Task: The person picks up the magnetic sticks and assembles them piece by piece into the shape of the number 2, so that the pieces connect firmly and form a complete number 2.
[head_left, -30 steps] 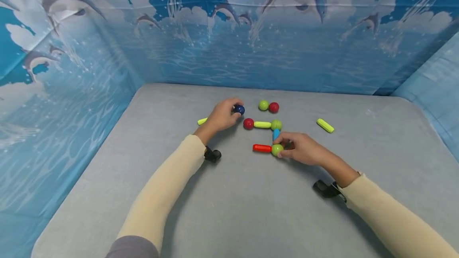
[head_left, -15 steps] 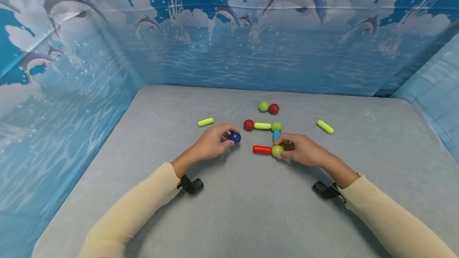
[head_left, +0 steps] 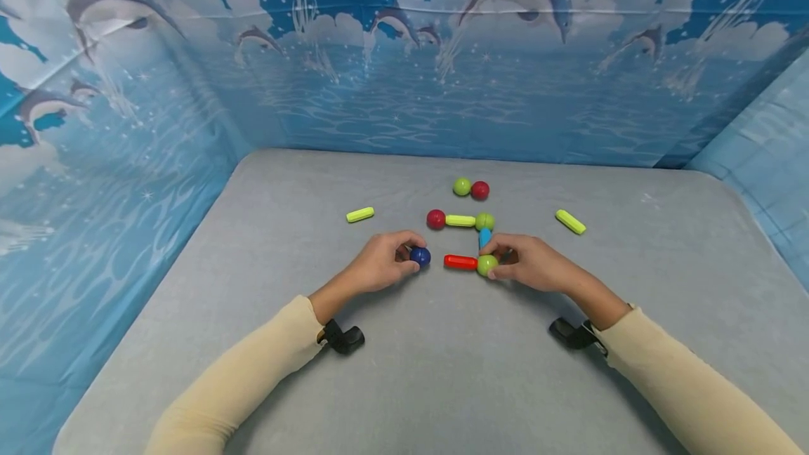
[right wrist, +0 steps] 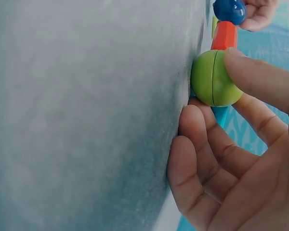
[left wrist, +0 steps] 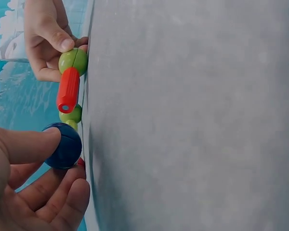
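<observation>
My left hand (head_left: 387, 262) pinches a dark blue ball (head_left: 420, 256) between thumb and fingers, a short gap left of the free end of a red stick (head_left: 461, 262). That stick's end shows a small round hole in the left wrist view. Its other end joins a green ball (right wrist: 216, 78), which my right hand (head_left: 529, 260) grips with thumb and fingers. A blue stick (head_left: 484, 238), partly hidden by the right fingers, runs from this ball to a second green ball (head_left: 484, 221). From there a yellow-green stick (head_left: 460, 220) leads left to a red ball (head_left: 436, 219).
Behind the joined pieces lie a loose green ball (head_left: 462, 187) and a red ball (head_left: 480, 190), side by side. One yellow-green stick (head_left: 360, 215) rests at the left, another (head_left: 571, 222) at the right. A dolphin-print curtain (head_left: 392, 90) borders the grey table (head_left: 417, 385).
My left hand has brought the blue ball from the back of the table toward me, then rightward, level with the red stick. My right hand has stayed on the green ball.
</observation>
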Demonstrator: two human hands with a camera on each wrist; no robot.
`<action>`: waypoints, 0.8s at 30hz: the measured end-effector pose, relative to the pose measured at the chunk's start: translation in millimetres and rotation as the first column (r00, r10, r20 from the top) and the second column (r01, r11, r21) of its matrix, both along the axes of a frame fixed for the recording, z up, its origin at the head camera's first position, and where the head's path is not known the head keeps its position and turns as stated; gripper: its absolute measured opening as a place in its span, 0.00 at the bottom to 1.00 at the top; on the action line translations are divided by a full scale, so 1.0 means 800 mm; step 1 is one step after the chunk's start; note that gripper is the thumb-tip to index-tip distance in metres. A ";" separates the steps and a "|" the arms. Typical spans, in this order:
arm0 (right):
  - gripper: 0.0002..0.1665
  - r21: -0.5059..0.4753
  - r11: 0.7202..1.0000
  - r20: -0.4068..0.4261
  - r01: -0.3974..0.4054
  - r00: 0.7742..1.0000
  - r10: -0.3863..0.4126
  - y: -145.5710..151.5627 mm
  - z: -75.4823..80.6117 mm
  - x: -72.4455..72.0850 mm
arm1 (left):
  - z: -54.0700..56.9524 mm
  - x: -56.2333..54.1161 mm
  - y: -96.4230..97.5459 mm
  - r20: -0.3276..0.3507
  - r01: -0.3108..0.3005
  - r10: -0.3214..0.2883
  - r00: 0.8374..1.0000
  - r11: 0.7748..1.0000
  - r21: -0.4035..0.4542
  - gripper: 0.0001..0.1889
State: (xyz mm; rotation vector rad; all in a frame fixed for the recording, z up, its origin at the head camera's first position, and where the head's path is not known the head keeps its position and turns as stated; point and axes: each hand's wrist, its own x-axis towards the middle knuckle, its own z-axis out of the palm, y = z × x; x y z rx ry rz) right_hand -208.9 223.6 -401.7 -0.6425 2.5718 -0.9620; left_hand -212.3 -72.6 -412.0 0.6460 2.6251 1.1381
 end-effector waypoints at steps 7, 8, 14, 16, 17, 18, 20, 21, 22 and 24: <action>0.16 -0.006 1.000 0.003 -0.009 1.000 0.009 0.000 0.000 -0.002 | -0.004 -0.003 0.001 0.029 -0.015 0.015 0.999 1.000 0.000 0.18; 0.16 -0.006 1.000 0.005 -0.010 1.000 0.010 0.000 0.000 -0.002 | -0.004 -0.003 0.001 0.031 -0.019 0.019 0.999 1.000 -0.001 0.18; 0.16 -0.005 1.000 0.017 -0.006 1.000 0.006 -0.001 0.001 -0.002 | -0.002 -0.004 0.004 0.029 -0.014 0.015 0.999 1.000 -0.009 0.18; 0.16 -0.006 1.000 0.017 -0.003 1.000 0.004 -0.001 0.001 -0.002 | -0.003 -0.004 0.006 0.025 -0.011 0.011 1.000 1.000 -0.020 0.18; 0.16 -0.006 1.000 0.016 -0.003 1.000 0.003 -0.001 0.001 -0.002 | -0.003 -0.004 0.007 0.026 -0.013 0.014 1.000 1.000 -0.026 0.18; 0.16 -0.008 1.000 0.016 -0.002 1.000 0.002 -0.001 0.001 -0.002 | -0.003 -0.005 0.008 0.028 -0.019 0.019 0.999 0.999 -0.031 0.18; 0.16 -0.008 1.000 0.012 -0.002 1.000 0.002 -0.001 0.000 -0.002 | -0.002 -0.005 0.010 0.036 -0.032 0.034 0.999 0.999 -0.042 0.18; 0.16 -0.009 1.000 0.013 -0.002 1.000 0.002 -0.001 0.000 -0.002 | -0.002 -0.005 0.011 0.040 -0.037 0.039 0.998 0.998 -0.045 0.17; 0.16 -0.009 1.000 0.014 -0.003 1.000 0.003 -0.001 0.000 -0.002 | -0.002 -0.005 0.012 0.047 -0.043 0.045 0.998 0.998 -0.046 0.17; 0.16 -0.007 1.000 0.016 -0.004 1.000 0.004 -0.002 -0.001 -0.002 | -0.002 -0.004 0.014 0.058 -0.047 0.049 0.997 0.998 -0.044 0.17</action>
